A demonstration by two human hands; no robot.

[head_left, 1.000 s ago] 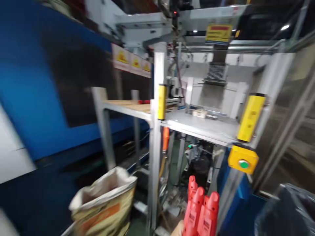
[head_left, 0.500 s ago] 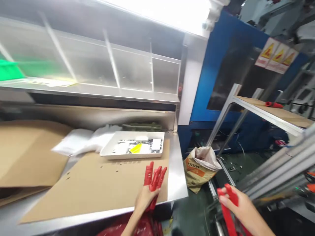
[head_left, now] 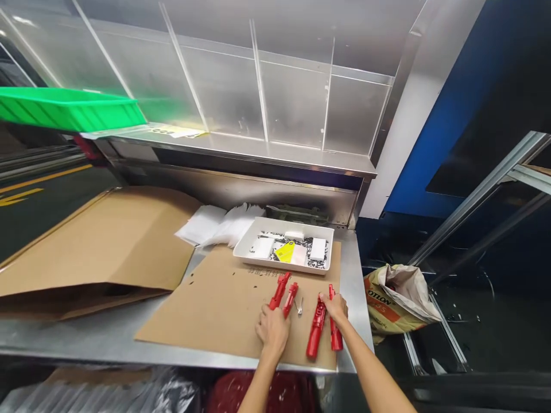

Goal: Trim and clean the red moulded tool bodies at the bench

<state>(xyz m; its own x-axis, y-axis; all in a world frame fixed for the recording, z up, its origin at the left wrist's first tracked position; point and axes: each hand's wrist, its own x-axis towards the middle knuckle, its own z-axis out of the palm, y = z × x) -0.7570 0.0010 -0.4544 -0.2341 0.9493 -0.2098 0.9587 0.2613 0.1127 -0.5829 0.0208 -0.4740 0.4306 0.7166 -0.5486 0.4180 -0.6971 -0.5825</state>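
Observation:
My left hand (head_left: 273, 331) is closed around a pair of long red plastic parts (head_left: 280, 291), whose ends stick out beyond the fingers over the cardboard sheet (head_left: 206, 321). Two more red tubular plastic parts (head_left: 316, 331) are in my right hand (head_left: 336, 308), gripped at their upper ends and lying side by side near the sheet's right edge. Whether either pair rests fully on the cardboard, I cannot tell. Between the hands lies a small shiny metal tool (head_left: 300, 306), its exact kind unclear.
Behind the hands stands a white tray (head_left: 241, 252) with white blocks and a yellow label. White sheets (head_left: 202, 225) and a large cardboard box (head_left: 99, 241) are to its left. A green bin (head_left: 77, 112) sits on the shelf. Beyond the right table edge stands an open sack (head_left: 400, 298).
Both hands have come over the cardboard with the red parts; the right hand moved in from beyond the table's right side. The view has swung left, bringing the whole green bin into sight.

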